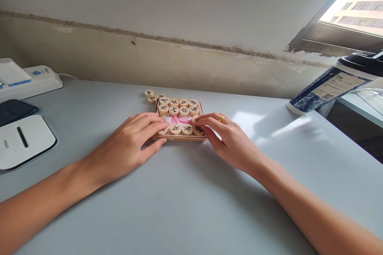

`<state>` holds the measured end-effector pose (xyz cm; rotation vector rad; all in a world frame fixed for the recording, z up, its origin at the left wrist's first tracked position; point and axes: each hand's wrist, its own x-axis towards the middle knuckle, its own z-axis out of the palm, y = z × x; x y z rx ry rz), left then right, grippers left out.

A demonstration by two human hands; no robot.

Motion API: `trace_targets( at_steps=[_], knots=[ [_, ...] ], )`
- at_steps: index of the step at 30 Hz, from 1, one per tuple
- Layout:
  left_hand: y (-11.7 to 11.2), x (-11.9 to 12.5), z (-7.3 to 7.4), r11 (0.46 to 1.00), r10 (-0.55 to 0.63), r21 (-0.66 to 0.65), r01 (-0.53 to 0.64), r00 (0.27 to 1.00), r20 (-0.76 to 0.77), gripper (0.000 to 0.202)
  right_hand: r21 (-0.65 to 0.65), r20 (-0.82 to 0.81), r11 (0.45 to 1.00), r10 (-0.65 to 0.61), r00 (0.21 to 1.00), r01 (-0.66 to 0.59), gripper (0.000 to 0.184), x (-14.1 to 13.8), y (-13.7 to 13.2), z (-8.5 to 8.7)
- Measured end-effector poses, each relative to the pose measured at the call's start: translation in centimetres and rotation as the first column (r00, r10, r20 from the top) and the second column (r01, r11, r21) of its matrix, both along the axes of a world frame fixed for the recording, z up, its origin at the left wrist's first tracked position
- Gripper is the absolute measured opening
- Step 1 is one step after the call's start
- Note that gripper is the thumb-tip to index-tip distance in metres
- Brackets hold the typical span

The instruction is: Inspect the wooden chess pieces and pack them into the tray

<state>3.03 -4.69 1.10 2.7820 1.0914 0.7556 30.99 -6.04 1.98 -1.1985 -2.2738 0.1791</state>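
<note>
A shallow box (pixel 179 138) holds round wooden xiangqi pieces in rows, their tops marked with dark characters. White plastic with red print (pixel 179 120) shows in the gap in the third row. My left hand (pixel 131 137) grips the box's left front corner, thumb at the front side and fingers over the left pieces, partly covering one. With its fingertips, my right hand (pixel 230 139) pinches a xiangqi piece (pixel 194 120) at the right end of the third row; the fingers hide part of it. Several loose pieces (pixel 149 93) lie by the box's back left corner.
At the left are a white power strip (pixel 38 81), a dark phone (pixel 16 111) and a white flat device (pixel 25 141). A tilted-looking cup with a black lid (pixel 326 87) stands at the right, near the grey table's (pixel 179 199) edge. A wall rises behind.
</note>
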Motion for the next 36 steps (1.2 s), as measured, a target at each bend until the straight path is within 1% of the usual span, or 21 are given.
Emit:
trace_targets(
  at_steps=[4,7,13,19,23,29,36],
  knots=[
    [0.37,0.08,0.34,0.999,-0.033,-0.036,0.034,0.999,0.027,0.028,-0.009,-0.01,1.0,0.005,1.0,-0.005,0.026,-0.06,0.01,-0.03],
    [0.54,0.13,0.64,0.997,-0.051,-0.049,0.051,0.999,0.014,0.025,0.003,-0.009,1.0,0.011,1.0,-0.011,0.026,-0.04,0.01,-0.09],
    [0.7,0.14,0.58,0.993,-0.091,-0.072,0.089,0.995,-0.026,0.032,0.009,-0.009,1.0,0.003,1.0,-0.003,0.026,0.01,-0.04,-0.14],
    [0.68,0.06,0.09,0.998,-0.062,-0.035,0.061,0.996,-0.058,0.034,0.022,-0.012,1.0,0.002,1.0,-0.002,0.024,-0.08,-0.01,-0.13],
    [0.77,0.01,-0.09,0.999,-0.033,-0.002,0.033,0.999,-0.033,0.036,0.015,-0.009,1.0,0.004,1.0,-0.004,0.024,-0.07,0.04,-0.17],
    [0.94,-0.14,-0.18,0.997,0.025,-0.075,-0.031,0.997,-0.079,0.042,0.006,-0.009,1.0,0.011,1.0,-0.011,0.025,-0.11,0.06,-0.02],
    [0.76,0.05,-0.06,0.995,0.061,-0.071,-0.067,0.995,-0.077,0.05,-0.005,0.003,1.0,0.0,1.0,0.0,0.026,-0.02,-0.08,-0.02]
  ],
)
